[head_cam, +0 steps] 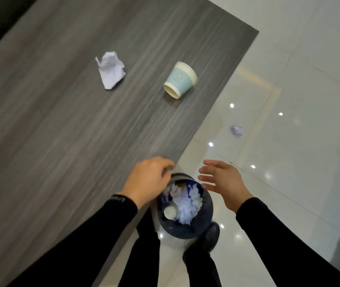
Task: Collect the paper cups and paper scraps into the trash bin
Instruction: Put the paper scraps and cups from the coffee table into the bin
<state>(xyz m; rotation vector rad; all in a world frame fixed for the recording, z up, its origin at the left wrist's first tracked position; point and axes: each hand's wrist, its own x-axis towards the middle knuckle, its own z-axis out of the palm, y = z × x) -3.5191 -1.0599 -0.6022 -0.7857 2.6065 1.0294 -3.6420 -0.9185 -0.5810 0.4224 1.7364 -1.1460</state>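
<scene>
A grey wood-grain table bears one crumpled white paper scrap and a pale-blue paper cup, tipped, its long axis running near-left to far-right. The dark round trash bin, near, is partly filled; another scrap lies on the floor, right. Left hand loosely curled, right hand spread; both empty.

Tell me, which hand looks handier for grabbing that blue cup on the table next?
Probably the left hand. It hovers over the table edge, on the side of the paper cup. The right hand hangs open beyond the table, over the floor beside the trash bin.
</scene>
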